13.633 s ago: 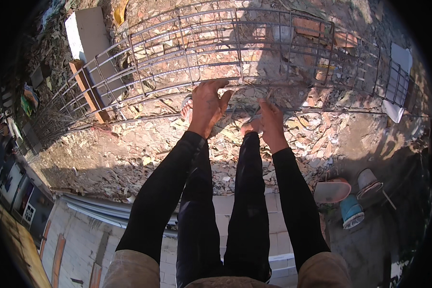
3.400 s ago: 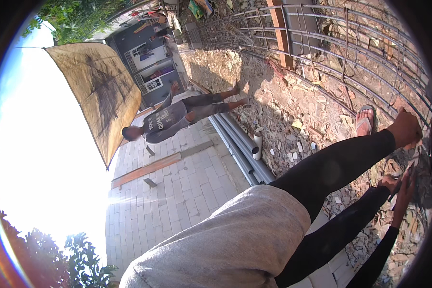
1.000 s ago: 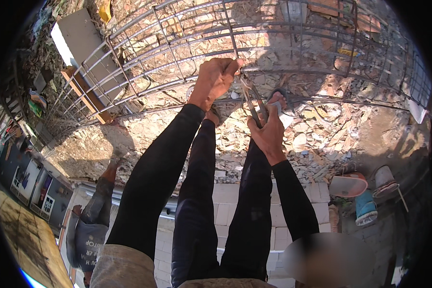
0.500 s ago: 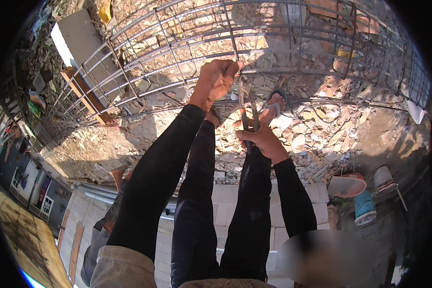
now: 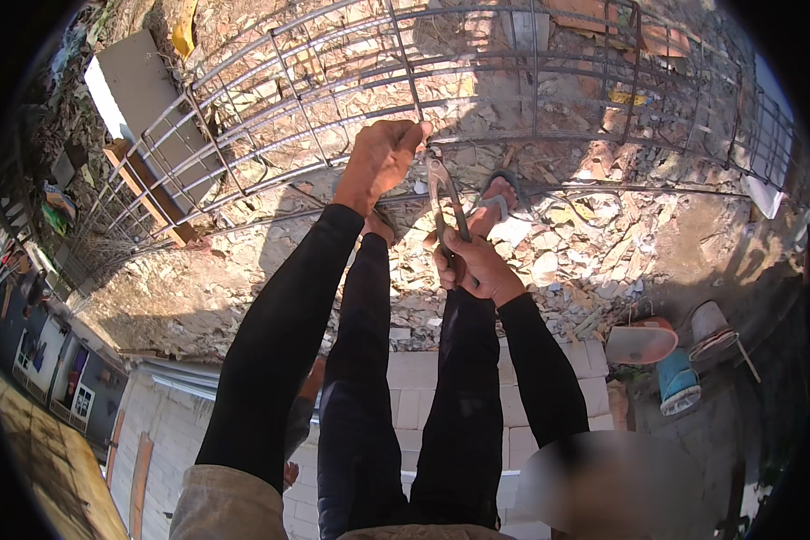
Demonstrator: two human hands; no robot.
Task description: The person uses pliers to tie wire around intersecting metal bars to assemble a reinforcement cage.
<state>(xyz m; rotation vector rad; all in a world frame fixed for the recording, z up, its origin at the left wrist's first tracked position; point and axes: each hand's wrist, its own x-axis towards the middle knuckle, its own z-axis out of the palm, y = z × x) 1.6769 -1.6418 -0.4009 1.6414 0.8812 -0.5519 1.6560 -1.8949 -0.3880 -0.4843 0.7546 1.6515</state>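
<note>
A long cage of steel rebar stretches across the upper part of the view. My left hand is closed at its near lower bar, beside an upright stirrup, fingertips pinched together. What they pinch is too small to tell. Just right of it, my right hand has its fingers wrapped round the handles of a pair of end-cutting pincers. The jaws point up toward the near bar, close by my left fingertips. Between the pincers' arms a gap shows.
My sandalled feet stand on broken rubble. A pale board and a wooden piece lie by the cage's left end. Buckets, one blue, stand at right. Behind my left arm, another person's leg partly shows.
The cage and my hands sit slightly further left in view. My right fingers have curled more fully round the pincers' handles. The other person at lower left has shifted rightward, behind my left arm.
</note>
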